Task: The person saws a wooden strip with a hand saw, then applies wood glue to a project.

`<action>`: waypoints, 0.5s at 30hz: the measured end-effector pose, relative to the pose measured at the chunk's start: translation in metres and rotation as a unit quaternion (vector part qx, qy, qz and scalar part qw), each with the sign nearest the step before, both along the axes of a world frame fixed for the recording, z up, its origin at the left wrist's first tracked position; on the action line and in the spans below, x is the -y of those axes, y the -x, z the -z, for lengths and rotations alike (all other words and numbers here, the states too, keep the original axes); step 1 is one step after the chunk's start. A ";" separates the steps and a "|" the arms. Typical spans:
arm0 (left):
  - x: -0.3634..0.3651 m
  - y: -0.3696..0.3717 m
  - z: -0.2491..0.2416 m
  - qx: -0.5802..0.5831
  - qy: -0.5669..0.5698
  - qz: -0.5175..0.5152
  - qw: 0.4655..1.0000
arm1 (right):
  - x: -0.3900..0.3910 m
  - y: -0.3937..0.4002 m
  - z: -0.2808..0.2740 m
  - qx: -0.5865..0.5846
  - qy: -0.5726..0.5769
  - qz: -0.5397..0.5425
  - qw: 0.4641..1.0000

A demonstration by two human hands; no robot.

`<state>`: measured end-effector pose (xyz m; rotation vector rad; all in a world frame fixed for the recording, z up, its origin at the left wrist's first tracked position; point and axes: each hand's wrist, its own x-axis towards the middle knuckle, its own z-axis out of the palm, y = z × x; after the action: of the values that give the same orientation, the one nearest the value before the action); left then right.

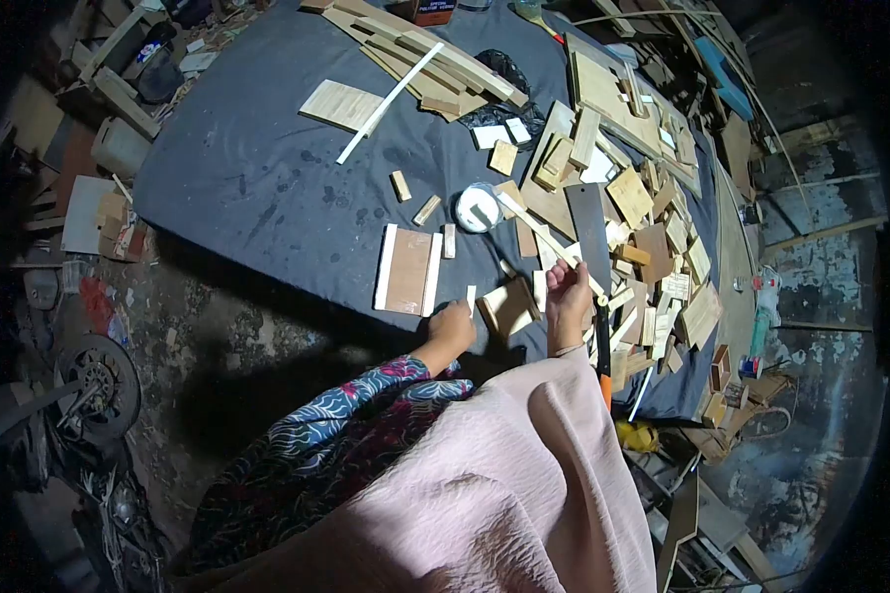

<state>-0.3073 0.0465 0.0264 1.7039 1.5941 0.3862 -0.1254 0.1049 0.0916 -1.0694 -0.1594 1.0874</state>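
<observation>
My left hand (450, 328) is closed at the table's front edge, with a small pale wood piece (471, 297) sticking up from its fingers. My right hand (567, 301) grips a long thin wooden stick (539, 231), whose far end reaches the white tub (478, 209). Between the hands is a small wooden frame-like piece (509, 307), partly in shadow. Left of my left hand lies a brown panel (409, 270) with pale strips along two sides. Small wood blocks (426, 210) lie near the tub.
A dark cloth (257, 158) covers the table. Many wood offcuts (653, 247) are heaped at the right, beside a saw with an orange handle (605, 387). Long boards (415, 59) and a flat panel (340, 105) lie at the back. A wheel (99, 387) stands lower left.
</observation>
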 end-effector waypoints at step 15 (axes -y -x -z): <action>-0.011 0.000 -0.012 -0.005 0.087 -0.011 0.996 | -0.014 0.026 -0.023 0.377 -0.064 -0.116 0.917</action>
<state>-0.3072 0.0575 0.0381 1.5596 1.6052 0.2426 -0.1517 0.1187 0.1141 -1.3291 -0.9831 0.8027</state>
